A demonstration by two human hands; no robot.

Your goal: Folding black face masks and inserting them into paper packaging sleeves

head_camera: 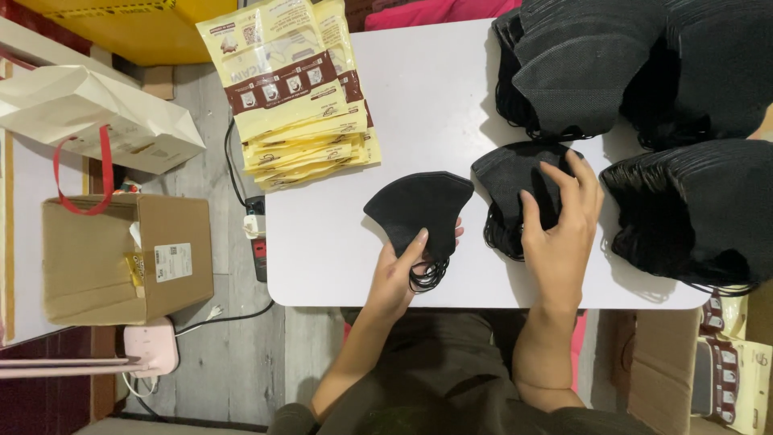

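White table (419, 97) fills the view, grey floor (233, 354) off at nine o'clock. On that floor sits a brown box (97, 258), a white bag (88, 113) with red handles above it, a power strip (256, 234) hugging the table edge. Big black mask stacks (692, 209) crowd the table from one to three o'clock. Yellow packets (298, 97) fan out at eleven. More packets in a carton (725, 370) at five o'clock. Now the work: a small pile (507, 181) of black masks lies dead centre, right hand (560, 234) spread flat on it, fingers open, pressing rather than gripping. Just at its nine o'clock, the left hand (398, 270) pinches a folded black mask (420, 211), thumb on top, ear loops dangling below, held just over the table.
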